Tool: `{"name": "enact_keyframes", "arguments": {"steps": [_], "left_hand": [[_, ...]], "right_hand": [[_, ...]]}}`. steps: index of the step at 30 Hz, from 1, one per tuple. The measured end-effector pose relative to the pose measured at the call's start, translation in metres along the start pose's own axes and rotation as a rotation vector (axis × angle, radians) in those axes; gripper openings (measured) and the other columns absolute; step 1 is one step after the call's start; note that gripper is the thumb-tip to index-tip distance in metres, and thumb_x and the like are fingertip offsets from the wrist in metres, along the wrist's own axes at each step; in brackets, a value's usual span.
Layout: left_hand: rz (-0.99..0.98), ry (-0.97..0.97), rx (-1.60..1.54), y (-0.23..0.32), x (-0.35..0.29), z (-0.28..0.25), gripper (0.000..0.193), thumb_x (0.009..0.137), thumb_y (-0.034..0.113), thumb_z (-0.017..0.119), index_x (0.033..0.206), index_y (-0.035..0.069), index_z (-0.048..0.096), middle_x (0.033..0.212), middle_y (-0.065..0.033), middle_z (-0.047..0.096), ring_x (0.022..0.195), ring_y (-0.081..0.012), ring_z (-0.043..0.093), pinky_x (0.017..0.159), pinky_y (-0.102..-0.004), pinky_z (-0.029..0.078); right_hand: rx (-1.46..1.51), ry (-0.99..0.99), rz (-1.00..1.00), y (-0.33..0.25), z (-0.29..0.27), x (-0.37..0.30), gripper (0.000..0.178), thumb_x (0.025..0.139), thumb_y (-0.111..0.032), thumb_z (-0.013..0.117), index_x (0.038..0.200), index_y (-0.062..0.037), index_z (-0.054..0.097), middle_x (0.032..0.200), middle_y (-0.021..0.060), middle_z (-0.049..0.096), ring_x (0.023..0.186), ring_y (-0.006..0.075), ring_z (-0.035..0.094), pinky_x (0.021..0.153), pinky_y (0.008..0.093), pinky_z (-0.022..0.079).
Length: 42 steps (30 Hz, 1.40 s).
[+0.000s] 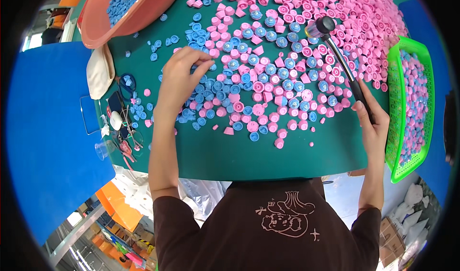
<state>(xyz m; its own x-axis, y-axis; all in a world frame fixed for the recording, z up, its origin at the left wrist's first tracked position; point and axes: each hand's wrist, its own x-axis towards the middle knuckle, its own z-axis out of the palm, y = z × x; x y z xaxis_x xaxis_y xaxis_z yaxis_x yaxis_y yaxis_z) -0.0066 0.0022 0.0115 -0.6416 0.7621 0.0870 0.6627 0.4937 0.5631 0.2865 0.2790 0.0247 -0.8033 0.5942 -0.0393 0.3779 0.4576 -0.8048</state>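
Observation:
My right hand (pixel 374 115) is wrapped round the dark handle of a hammer (pixel 342 57). The hammer's black, round-faced head is up over the pink pieces at the back right. Thumb and forefinger of my left hand (pixel 184 74) are pinched together above the loose blue pieces; what they hold, if anything, is too small to tell. Small blue cap-like pieces (pixel 211 96) lie under and around that hand. Pink cup-shaped pieces (pixel 352 36) are heaped at the back right. Between the hands stand several blue-topped pink pieces (pixel 287 85) like tiny cupcakes.
The green table (pixel 225 161) curves along its front edge. A salmon-coloured basin (pixel 158 7) of blue pieces stands at the back left. A green basket (pixel 396 161) with pink and blue pieces is by my right arm. Scissors (pixel 125 149) and a clear cup (pixel 104 149) lie left.

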Motion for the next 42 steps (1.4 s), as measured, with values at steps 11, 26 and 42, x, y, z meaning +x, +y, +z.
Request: {"name": "enact_keyframes", "arguments": {"steps": [11,26,42], "left_hand": [[0.106,-0.069,0.123,0.003,0.006,0.005,0.025,0.071,0.006,0.079,0.093,0.003,0.07,0.084,-0.0069,0.061,0.078,-0.0234,0.059,0.071,-0.0341,0.047],[0.58,-0.163,-0.004,0.093,0.1,0.081,0.023,0.073,0.012,0.078,0.095,0.008,0.072,0.082,-0.0035,0.056,0.082,-0.0208,0.055,0.072,-0.0339,0.047],[0.348,0.082,0.021,0.081,0.074,0.019,0.022,0.074,0.012,0.078,0.094,0.006,0.072,0.083,-0.0067,0.061,0.08,-0.0214,0.059,0.071,-0.0323,0.047]], "right_hand": [[0.06,0.0,0.048,-0.003,-0.007,0.004,0.041,0.09,-0.006,0.065,0.13,-0.0053,0.06,0.098,0.0058,0.069,0.074,0.0068,0.054,0.067,0.0208,0.045],[0.058,0.023,-0.006,0.011,-0.014,-0.004,0.043,0.089,-0.006,0.065,0.131,-0.0082,0.06,0.078,0.0063,0.06,0.064,0.0107,0.048,0.061,0.0251,0.042],[-0.193,-0.054,-0.148,-0.007,-0.015,-0.01,0.044,0.086,0.001,0.064,0.13,-0.0038,0.06,0.071,0.0069,0.051,0.06,0.0131,0.046,0.057,0.0271,0.039]]}}
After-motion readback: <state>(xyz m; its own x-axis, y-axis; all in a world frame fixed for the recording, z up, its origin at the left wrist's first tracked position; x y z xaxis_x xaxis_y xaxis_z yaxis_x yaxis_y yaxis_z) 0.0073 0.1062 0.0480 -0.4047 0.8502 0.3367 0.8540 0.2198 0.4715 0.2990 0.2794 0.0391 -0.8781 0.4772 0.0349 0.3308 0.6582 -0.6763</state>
